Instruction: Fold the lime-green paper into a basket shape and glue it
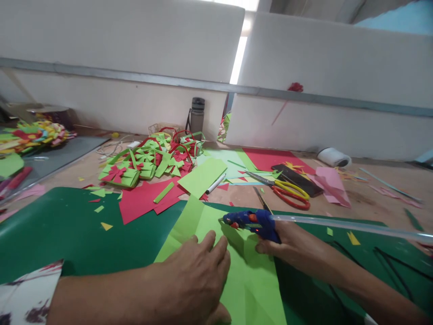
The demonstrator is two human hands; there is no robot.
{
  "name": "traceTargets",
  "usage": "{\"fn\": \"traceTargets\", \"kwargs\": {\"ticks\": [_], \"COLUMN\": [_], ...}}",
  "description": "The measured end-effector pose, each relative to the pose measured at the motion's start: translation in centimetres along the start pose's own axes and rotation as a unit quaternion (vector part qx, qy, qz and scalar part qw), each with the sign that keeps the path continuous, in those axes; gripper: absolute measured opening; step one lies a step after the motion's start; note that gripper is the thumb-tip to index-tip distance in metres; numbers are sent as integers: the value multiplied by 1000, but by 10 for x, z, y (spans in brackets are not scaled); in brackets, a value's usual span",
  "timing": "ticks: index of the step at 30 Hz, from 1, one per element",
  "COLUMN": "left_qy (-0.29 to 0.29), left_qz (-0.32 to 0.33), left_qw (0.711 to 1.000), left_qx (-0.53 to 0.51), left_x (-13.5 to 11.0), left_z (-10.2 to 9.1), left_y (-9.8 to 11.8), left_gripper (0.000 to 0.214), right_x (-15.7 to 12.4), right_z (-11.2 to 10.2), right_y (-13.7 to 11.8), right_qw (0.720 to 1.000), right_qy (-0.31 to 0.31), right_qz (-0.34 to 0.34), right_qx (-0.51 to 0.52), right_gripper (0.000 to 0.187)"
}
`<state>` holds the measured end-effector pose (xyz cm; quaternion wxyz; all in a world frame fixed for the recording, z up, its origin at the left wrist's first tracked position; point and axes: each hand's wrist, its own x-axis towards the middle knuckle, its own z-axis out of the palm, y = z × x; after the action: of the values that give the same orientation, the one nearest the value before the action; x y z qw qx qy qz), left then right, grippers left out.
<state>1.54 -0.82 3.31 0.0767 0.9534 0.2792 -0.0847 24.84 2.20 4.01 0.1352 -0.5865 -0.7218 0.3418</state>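
Observation:
My left hand (194, 277) lies flat, fingers together, on a folded light green paper sheet (250, 280) that rests on a dark green mat (74, 234). My right hand (284, 241) grips a blue glue gun (252, 221) with a long clear glue stick (345, 224) sticking out behind it. The gun's nozzle points left, just above the upper part of the light green sheet, a little beyond my left fingertips.
Red and yellow scissors (287, 192), a white pen (215, 184), red paper (145, 201), a pile of green and red paper pieces (152, 160), a black phone (297, 178), pink paper (333, 185), a tape roll (334, 158) and a grey bottle (197, 115) lie beyond. White panels wall the back.

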Motion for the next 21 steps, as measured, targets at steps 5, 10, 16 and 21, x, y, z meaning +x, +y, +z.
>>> {"fn": "traceTargets", "kwargs": {"ticks": [5, 10, 16, 21], "left_qy": [-6, -35, -33, -27], "left_qz": [-11, -14, -14, -34], "left_qw": [1000, 999, 999, 999], "left_qx": [1, 0, -3, 8], "left_x": [1, -1, -1, 4], "left_z": [-6, -13, -9, -1], "left_y": [3, 6, 3, 11], "left_gripper": [67, 63, 71, 69], "right_x": [3, -2, -18, -15], "right_z": [3, 0, -18, 6], "right_y": [-5, -13, -21, -35], "right_qw": [998, 989, 964, 867], "right_qy": [12, 112, 244, 213], "right_qz": [-28, -23, -15, 8], "right_qx": [48, 95, 107, 450], "right_gripper": [12, 27, 42, 42]}}
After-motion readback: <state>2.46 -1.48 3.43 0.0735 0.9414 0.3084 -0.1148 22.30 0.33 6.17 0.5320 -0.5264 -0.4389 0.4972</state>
